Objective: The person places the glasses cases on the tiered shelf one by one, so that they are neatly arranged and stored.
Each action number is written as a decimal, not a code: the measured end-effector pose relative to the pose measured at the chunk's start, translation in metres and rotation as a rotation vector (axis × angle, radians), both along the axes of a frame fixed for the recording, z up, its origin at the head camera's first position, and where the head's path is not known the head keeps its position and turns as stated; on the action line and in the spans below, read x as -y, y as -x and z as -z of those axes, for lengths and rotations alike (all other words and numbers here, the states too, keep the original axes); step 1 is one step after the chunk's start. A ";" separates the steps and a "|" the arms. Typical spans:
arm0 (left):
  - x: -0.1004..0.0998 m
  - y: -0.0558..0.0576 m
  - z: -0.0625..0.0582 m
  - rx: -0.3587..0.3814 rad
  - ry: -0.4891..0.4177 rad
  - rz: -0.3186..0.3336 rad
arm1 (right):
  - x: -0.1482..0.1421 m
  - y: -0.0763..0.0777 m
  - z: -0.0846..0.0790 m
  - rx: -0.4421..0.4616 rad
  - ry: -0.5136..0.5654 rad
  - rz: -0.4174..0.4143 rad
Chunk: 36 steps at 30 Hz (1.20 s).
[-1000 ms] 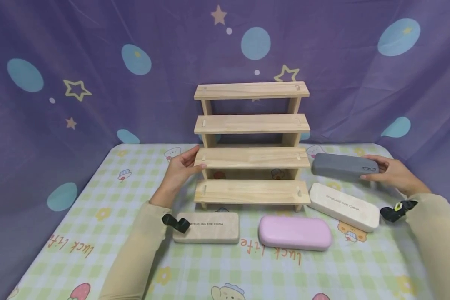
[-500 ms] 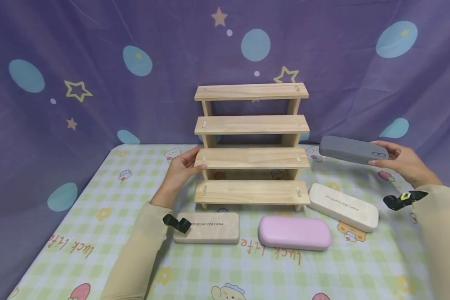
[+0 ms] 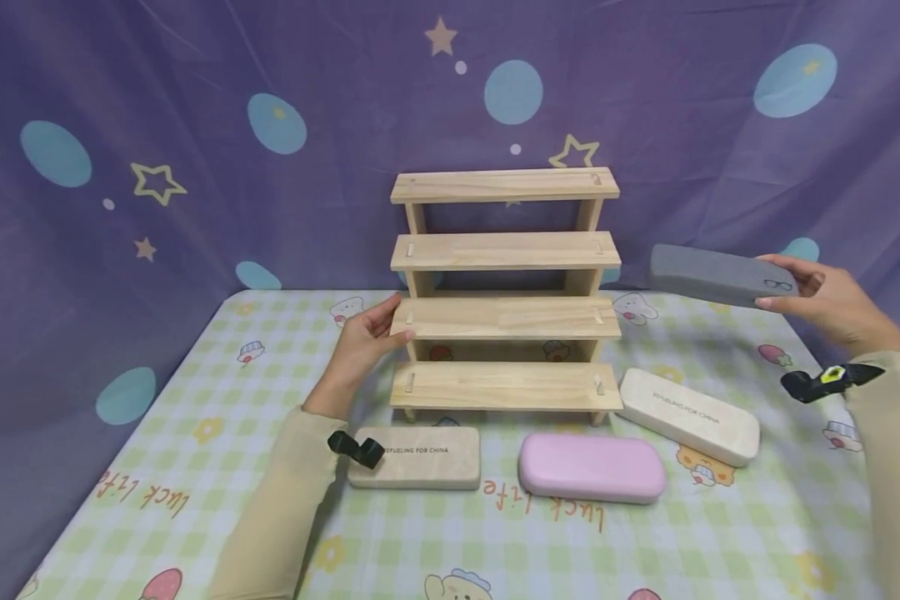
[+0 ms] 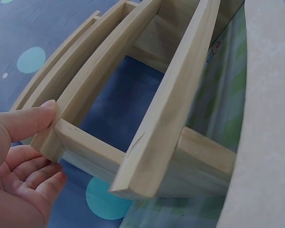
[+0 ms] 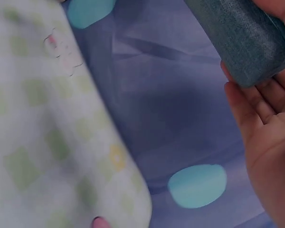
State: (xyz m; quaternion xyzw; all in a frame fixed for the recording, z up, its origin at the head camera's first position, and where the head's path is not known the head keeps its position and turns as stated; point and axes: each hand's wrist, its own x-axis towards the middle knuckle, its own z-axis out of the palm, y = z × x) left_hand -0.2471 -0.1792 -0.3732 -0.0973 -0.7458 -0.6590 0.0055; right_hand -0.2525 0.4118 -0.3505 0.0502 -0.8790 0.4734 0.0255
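A four-step wooden display rack [image 3: 506,250] stands at the middle of the table. At its left side my left hand [image 3: 360,350] grips the end of the second board from the bottom; in the left wrist view the thumb [image 4: 35,118] lies on the board's edge with the fingers curled below. Off to the right, my right hand [image 3: 832,300] holds a grey glasses case [image 3: 720,275] by its right end, raised above the table. The right wrist view shows that case [image 5: 247,42] between the thumb and the fingers beneath it.
A beige case [image 3: 427,467] and a pink case [image 3: 592,468] lie in front of the rack. Touching or close by its lower right corner, a cream case [image 3: 686,417] lies slantwise. Behind the checked tablecloth [image 3: 195,500] hangs a purple curtain [image 3: 345,167].
The grey glasses case has risen off the tablecloth and shifted right and up in my right hand. My left hand keeps its hold on the rack, which stays put.
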 end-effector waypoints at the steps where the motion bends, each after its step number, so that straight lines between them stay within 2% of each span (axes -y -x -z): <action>1: 0.000 0.000 0.000 -0.002 -0.001 0.000 | 0.000 0.000 -0.003 -0.008 0.016 -0.010; 10: -0.002 0.000 -0.001 -0.001 0.008 -0.008 | 0.011 0.006 -0.027 -0.074 0.144 -0.086; 16: -0.002 0.000 -0.001 0.004 0.016 -0.015 | 0.030 0.010 -0.044 -0.077 0.197 -0.123; 23: 0.000 -0.001 0.001 0.002 0.025 -0.011 | 0.060 0.016 -0.065 -0.032 0.434 -0.220; 29: 0.000 -0.003 0.000 -0.014 0.010 0.023 | 0.083 0.024 -0.077 -0.030 0.469 -0.251; 36: -0.001 -0.002 -0.001 -0.010 0.019 0.021 | 0.111 0.037 -0.085 -0.065 0.526 -0.282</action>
